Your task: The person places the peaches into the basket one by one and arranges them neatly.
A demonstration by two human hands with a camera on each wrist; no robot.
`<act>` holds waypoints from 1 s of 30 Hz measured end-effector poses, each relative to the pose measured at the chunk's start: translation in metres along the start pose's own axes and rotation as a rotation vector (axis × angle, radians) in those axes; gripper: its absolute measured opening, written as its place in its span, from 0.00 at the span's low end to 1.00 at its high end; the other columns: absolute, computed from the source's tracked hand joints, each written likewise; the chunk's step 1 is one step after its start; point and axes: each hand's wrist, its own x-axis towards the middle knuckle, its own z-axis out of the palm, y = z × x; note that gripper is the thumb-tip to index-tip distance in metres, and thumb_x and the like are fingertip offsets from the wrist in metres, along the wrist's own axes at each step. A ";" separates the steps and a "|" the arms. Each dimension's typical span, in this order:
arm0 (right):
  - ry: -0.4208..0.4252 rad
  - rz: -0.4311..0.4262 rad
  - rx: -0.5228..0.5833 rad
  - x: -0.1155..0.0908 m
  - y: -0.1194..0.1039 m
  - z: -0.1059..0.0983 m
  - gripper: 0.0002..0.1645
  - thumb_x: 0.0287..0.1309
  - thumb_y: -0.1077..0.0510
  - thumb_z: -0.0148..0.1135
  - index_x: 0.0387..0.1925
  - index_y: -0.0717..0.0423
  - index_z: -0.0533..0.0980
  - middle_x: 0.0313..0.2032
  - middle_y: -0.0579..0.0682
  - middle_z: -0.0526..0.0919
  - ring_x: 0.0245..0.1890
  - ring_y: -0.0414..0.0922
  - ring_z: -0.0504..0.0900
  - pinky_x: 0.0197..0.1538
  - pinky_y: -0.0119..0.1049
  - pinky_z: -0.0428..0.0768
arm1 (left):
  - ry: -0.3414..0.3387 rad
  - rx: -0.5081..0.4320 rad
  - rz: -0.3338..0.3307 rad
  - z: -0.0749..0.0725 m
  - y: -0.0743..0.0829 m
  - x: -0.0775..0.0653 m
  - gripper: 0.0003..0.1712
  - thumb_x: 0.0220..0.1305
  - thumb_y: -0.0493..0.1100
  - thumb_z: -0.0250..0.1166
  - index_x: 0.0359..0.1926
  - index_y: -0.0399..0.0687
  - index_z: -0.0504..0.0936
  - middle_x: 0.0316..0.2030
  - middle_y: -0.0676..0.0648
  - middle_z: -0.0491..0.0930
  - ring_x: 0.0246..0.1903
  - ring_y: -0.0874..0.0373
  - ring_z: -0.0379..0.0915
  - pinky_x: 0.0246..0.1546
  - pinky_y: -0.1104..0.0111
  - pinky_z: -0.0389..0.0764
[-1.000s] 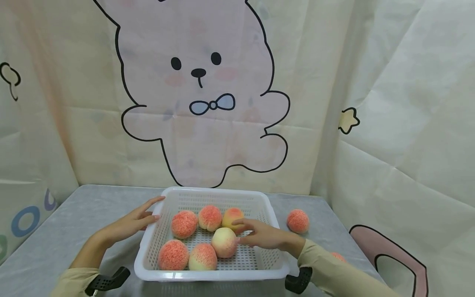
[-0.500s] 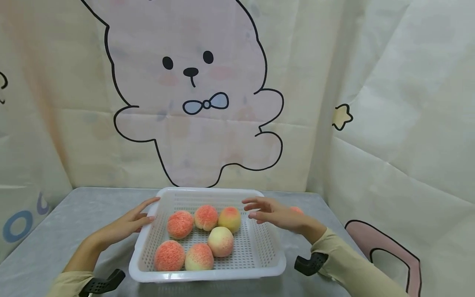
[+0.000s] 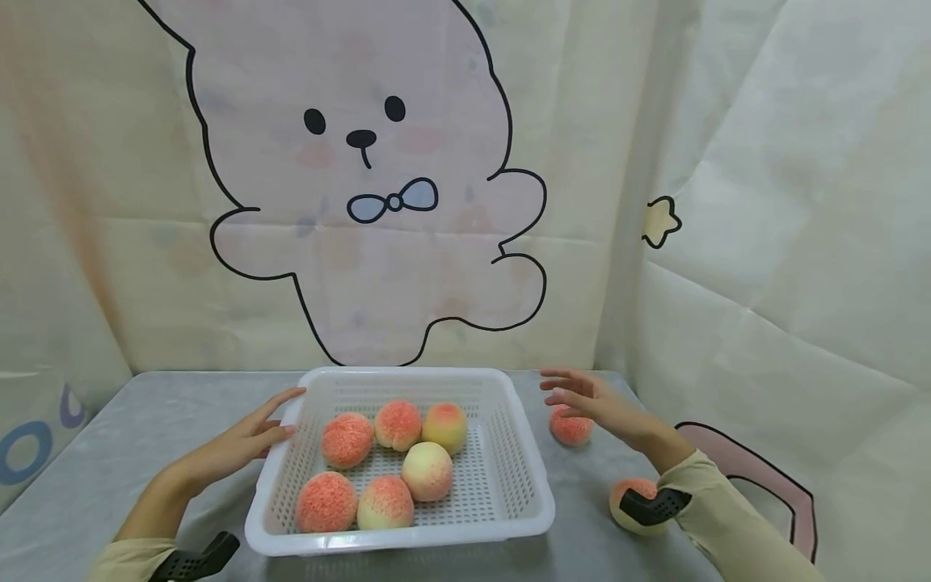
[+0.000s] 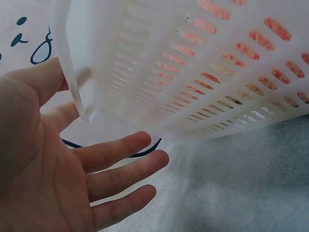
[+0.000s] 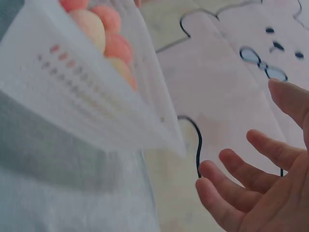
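A white perforated plastic basket point(image 3: 502, 529) holds several peaches, among them a pale one point(image 3: 427, 471) and a rough reddish one point(image 3: 326, 502). My left hand point(image 3: 233, 447) rests on the basket's left rim. In the left wrist view its thumb and index finger reach over the rim, while the other fingers point(image 4: 128, 171) extend straight outside the wall. My right hand point(image 3: 607, 408) is right of the basket with fingers spread, holding nothing. It overlaps a reddish peach point(image 3: 570, 427) on the table. In the right wrist view, the hand point(image 5: 263, 188) stands apart from the basket point(image 5: 82, 104).
Another peach point(image 3: 634, 507) lies on the grey cloth-covered table point(image 3: 582, 541) at the right, partly hidden by the black wrist mount point(image 3: 657, 507). A cream curtain point(image 3: 567, 307) with a cartoon bear stands behind the table, and more curtain hangs at both sides.
My right hand has left the peaches in the basket and moved right, past the rim. The left hand stays at the left rim. The view has shifted slightly rightward.
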 end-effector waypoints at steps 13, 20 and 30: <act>0.207 0.155 -0.020 -0.003 0.050 -0.028 0.34 0.78 0.49 0.49 0.74 0.64 0.60 0.72 0.71 0.63 0.68 0.67 0.70 0.63 0.55 0.77 | -0.005 -0.010 0.002 0.000 0.001 0.000 0.40 0.80 0.53 0.48 0.81 0.57 0.37 0.73 0.26 0.60 0.62 0.41 0.74 0.53 0.46 0.79; 0.190 0.259 -0.196 0.008 0.066 -0.029 0.37 0.74 0.45 0.54 0.73 0.62 0.62 0.71 0.72 0.64 0.70 0.69 0.66 0.62 0.59 0.76 | 0.002 -0.003 -0.006 -0.002 0.003 -0.002 0.40 0.80 0.53 0.49 0.81 0.58 0.37 0.73 0.26 0.60 0.60 0.43 0.75 0.51 0.46 0.80; 0.139 0.353 -0.233 0.012 0.078 -0.027 0.39 0.72 0.42 0.56 0.74 0.59 0.61 0.72 0.73 0.61 0.72 0.69 0.61 0.62 0.58 0.75 | -0.008 -0.006 -0.004 0.000 0.003 -0.001 0.41 0.80 0.52 0.49 0.81 0.57 0.37 0.73 0.26 0.58 0.61 0.41 0.74 0.52 0.44 0.80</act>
